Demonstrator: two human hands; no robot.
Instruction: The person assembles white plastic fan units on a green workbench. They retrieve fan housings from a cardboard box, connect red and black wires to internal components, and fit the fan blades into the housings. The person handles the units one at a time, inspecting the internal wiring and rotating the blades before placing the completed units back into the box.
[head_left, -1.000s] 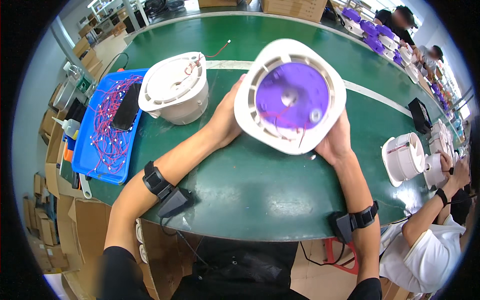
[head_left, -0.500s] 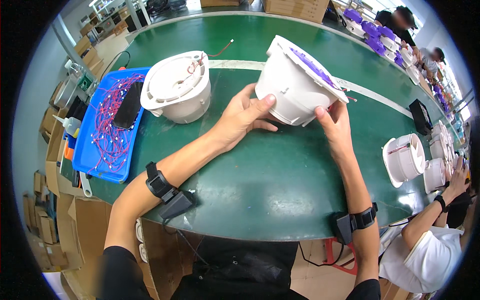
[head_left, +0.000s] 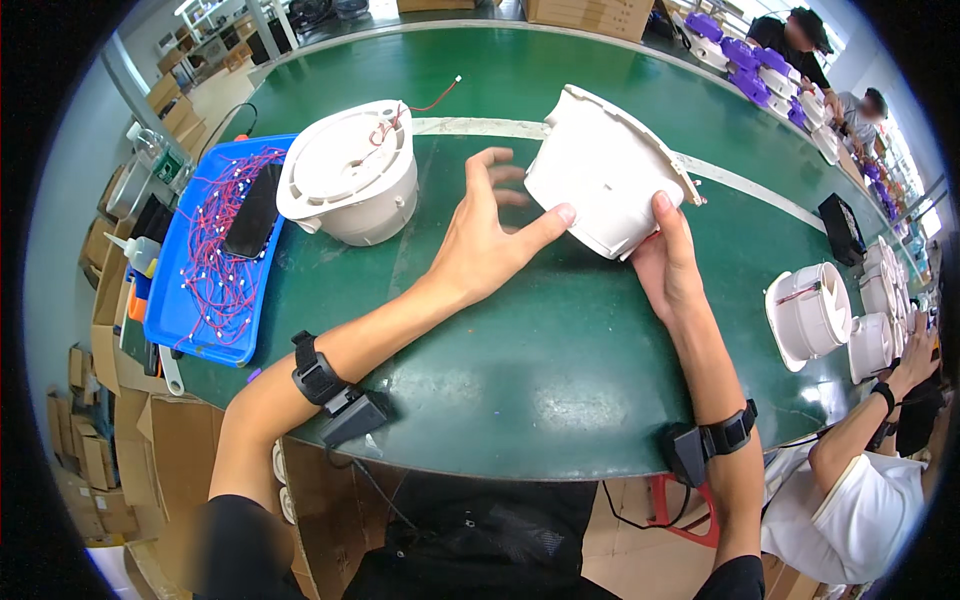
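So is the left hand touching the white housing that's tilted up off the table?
Touching. The head view shows the left hand with its thumb tip pressed against the lower wall of the white housing; its other fingers are spread clear of it.

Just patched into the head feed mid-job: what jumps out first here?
First, the white round housing tilted above the green table at upper centre, with the right hand gripping its lower edge and the left hand open, thumb touching its side. Left of it, a second white housing with red wires on top rests on the table. At the far left, a blue tray holds a tangle of red wires and a dark flat object.
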